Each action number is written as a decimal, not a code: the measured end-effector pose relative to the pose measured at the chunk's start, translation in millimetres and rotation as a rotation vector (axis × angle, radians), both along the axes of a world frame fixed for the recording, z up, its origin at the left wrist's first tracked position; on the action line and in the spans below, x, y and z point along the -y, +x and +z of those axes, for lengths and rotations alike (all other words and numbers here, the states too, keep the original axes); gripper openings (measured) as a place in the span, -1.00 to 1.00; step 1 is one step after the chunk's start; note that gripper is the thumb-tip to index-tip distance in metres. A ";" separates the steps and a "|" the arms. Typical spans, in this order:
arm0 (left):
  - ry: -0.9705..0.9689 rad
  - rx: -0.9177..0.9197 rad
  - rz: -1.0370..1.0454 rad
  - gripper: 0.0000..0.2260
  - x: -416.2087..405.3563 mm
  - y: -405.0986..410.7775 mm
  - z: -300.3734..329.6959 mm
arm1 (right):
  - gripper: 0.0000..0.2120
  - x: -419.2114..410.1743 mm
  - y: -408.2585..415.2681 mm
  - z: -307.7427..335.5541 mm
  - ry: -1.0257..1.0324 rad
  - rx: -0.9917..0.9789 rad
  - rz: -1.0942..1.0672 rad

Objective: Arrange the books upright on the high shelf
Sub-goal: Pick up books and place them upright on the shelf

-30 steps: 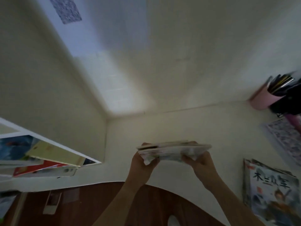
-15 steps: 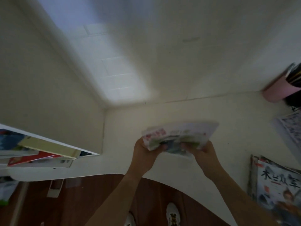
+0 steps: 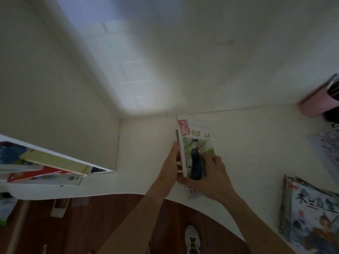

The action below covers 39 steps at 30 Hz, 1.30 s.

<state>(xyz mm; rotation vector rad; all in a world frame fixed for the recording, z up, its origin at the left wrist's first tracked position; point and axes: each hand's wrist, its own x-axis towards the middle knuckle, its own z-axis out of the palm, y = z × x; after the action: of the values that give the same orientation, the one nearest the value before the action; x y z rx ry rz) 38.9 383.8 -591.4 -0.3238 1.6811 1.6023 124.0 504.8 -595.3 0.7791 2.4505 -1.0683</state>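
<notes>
A small stack of thin books (image 3: 196,143) stands on edge on the white shelf (image 3: 247,143), its front cover showing a dark bird on green. My left hand (image 3: 169,165) lies flat against the stack's left side with straight fingers. My right hand (image 3: 207,177) grips the stack from the right, thumb under its near end and fingers across the cover. At the far right a second stack of picture books (image 3: 311,213) lies flat on the shelf.
A pink pen holder (image 3: 315,105) with dark pens stands at the back right corner. To the left, a lower white shelf (image 3: 60,156) carries several leaning books. Below are a brown wooden floor (image 3: 91,226) and a white shoe (image 3: 191,237).
The stack has turned from lying flat between my hands to standing on edge on the shelf, cover facing right. Both hands moved forward toward the back wall.
</notes>
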 end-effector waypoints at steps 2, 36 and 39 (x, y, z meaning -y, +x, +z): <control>0.016 0.007 -0.006 -0.58 0.7 2.4 0.1 | -0.10 -6.8 -0.8 2.1 -0.088 0.002 -0.026; 0.034 -0.249 -0.061 -0.63 22.5 26.1 -49.0 | -0.19 4.3 50.4 -8.4 0.074 -0.462 -0.181; -0.056 -0.341 0.002 -0.72 39.8 25.9 -39.7 | -0.17 8.0 42.4 -10.0 0.171 -0.397 -0.110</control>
<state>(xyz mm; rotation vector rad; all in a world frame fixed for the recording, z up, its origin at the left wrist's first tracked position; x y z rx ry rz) 64.8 343.9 -631.1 -0.0811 1.9829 1.6844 166.4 496.8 -605.3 0.8279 2.8930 -1.1580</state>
